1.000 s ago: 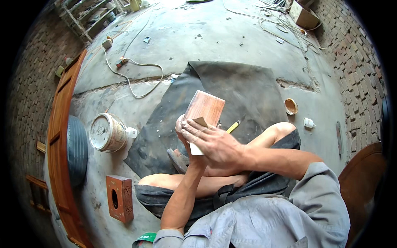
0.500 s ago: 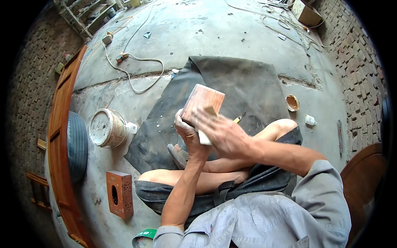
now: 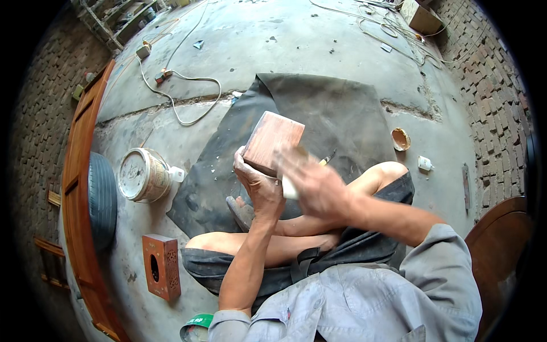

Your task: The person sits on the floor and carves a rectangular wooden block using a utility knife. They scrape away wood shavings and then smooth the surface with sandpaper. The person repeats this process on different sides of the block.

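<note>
My left hand point(image 3: 258, 183) is wrapped round the lower left edge of a reddish-brown wooden block or box point(image 3: 276, 134), holding it tilted above my crossed legs. My right hand point(image 3: 319, 185), smeared by motion, lies against the lower right part of the wood. From under it shows a pale, folded-looking strip point(image 3: 289, 187), whose kind I cannot make out. A dark pointed tool with a yellow part point(image 3: 326, 159) lies on the dark mat point(image 3: 342, 108), partly hidden behind the right hand.
To the left are a lidded bucket point(image 3: 142, 174), a carved tissue box point(image 3: 161, 268), a tyre point(image 3: 102, 199) and a long wooden frame point(image 3: 74, 216). On the right are an open tub point(image 3: 400, 139), a small white bottle point(image 3: 424, 163) and a brick wall point(image 3: 490, 102). Cables cross the far floor.
My right hand has shifted right and slightly down across the wood, the pale strip moving with it. The block stays in my left hand; the whole view has shifted slightly.
</note>
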Tool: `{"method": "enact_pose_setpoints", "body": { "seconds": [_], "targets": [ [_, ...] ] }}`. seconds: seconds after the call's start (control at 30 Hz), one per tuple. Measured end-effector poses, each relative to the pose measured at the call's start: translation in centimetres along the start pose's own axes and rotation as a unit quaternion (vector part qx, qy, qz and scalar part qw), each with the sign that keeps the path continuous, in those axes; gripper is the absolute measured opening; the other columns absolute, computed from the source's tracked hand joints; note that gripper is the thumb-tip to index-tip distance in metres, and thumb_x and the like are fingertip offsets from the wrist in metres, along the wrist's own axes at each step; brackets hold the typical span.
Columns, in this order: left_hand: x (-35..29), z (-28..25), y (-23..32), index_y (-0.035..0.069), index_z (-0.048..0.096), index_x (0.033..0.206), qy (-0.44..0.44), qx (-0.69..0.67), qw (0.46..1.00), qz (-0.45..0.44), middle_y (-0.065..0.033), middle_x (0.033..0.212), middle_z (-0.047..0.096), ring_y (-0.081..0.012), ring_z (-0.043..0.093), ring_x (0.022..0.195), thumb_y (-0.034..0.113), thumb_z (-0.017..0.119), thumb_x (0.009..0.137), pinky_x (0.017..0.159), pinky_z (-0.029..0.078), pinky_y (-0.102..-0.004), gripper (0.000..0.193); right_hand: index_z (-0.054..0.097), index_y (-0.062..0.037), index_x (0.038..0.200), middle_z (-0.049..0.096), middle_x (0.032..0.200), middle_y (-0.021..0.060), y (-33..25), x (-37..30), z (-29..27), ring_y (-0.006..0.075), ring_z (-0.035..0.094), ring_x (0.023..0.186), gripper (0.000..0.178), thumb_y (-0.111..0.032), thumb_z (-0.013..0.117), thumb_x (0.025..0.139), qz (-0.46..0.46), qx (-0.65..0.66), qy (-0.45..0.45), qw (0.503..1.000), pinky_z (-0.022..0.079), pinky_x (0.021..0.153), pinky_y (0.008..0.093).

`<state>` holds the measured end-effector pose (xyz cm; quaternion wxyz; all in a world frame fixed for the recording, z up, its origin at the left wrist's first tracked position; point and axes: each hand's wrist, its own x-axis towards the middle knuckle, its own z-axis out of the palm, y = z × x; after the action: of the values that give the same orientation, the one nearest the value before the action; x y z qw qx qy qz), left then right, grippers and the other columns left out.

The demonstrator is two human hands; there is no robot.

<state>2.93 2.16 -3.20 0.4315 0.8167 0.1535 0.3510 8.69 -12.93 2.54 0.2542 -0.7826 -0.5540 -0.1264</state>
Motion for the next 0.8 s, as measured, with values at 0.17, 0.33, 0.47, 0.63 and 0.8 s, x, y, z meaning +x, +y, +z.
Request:
{"method": "enact_pose_setpoints", "body": {
  "seconds": [0.17, 0.33, 0.47, 0.63, 0.8],
  "targets": [
    [0.1, -0.1, 1.6, -0.002, 0.022, 0.155, 0.003, 0.025, 0.999, 0.025, -0.0229, 0.146, 0.037, -0.0361, 0.042, 0.137, 0.030, 0.089, 0.085, 0.118, 0.034, -0.0478, 0.102, 0.057, 0.0058, 0.143, 0.059, 0.147, 0.0296, 4.0, 1.6, -0.7, 0.0404, 0.054, 0.142, 0.063, -0.006, 0.064, 0.082, 0.115, -0.024, 0.033, 0.992, 0.046, 0.116, 0.0537],
    [0.1, -0.5, -0.3, -0.001, 0.024, 0.155, 0.008, 0.019, 1.000, -0.007, -0.0240, 0.145, 0.039, -0.0361, 0.041, 0.138, 0.033, 0.090, 0.083, 0.118, 0.033, -0.0475, 0.103, 0.056, 0.0099, 0.144, 0.058, 0.149, 0.0286, -1.3, -0.4, -0.3, 0.0396, 0.052, 0.145, 0.066, -0.006, 0.064, 0.080, 0.028, 0.022, 0.000, 0.999, 0.045, 0.118, 0.0533],
    [-0.1, -0.5, 1.1, -0.002, 0.024, 0.154, -0.005, 0.015, 1.000, -0.004, -0.0242, 0.147, 0.038, -0.0380, 0.042, 0.138, 0.029, 0.092, 0.078, 0.119, 0.033, -0.0479, 0.107, 0.055, 0.0113, 0.144, 0.054, 0.151, 0.0329, 1.8, 1.2, -0.3, 0.0405, 0.052, 0.145, 0.068, -0.006, 0.064, 0.079, 0.108, 0.000, -0.008, 0.994, 0.043, 0.120, 0.0505],
    [-0.3, -0.3, 1.3, -0.002, 0.023, 0.155, -0.004, 0.004, 0.999, 0.032, -0.0249, 0.144, 0.041, -0.0440, 0.042, 0.133, 0.026, 0.090, 0.078, 0.113, 0.034, -0.0536, 0.106, 0.057, 0.0121, 0.141, 0.055, 0.151, 0.0317, 0.9, 1.2, -0.2, 0.0398, 0.051, 0.146, 0.066, -0.011, 0.068, 0.081, 0.083, 0.018, -0.019, 0.996, 0.041, 0.123, 0.0483],
    [-0.8, 0.1, -0.9, -0.002, 0.026, 0.154, 0.036, 0.037, 0.998, 0.040, -0.0241, 0.143, 0.043, -0.0420, 0.044, 0.132, 0.029, 0.093, 0.076, 0.113, 0.034, -0.0520, 0.108, 0.053, 0.0101, 0.147, 0.054, 0.153, 0.0298, -3.3, 1.3, 0.7, 0.0404, 0.051, 0.146, 0.068, -0.016, 0.068, 0.086, 0.004, 0.007, -0.021, 1.000, 0.038, 0.124, 0.0512]
  ]
}}
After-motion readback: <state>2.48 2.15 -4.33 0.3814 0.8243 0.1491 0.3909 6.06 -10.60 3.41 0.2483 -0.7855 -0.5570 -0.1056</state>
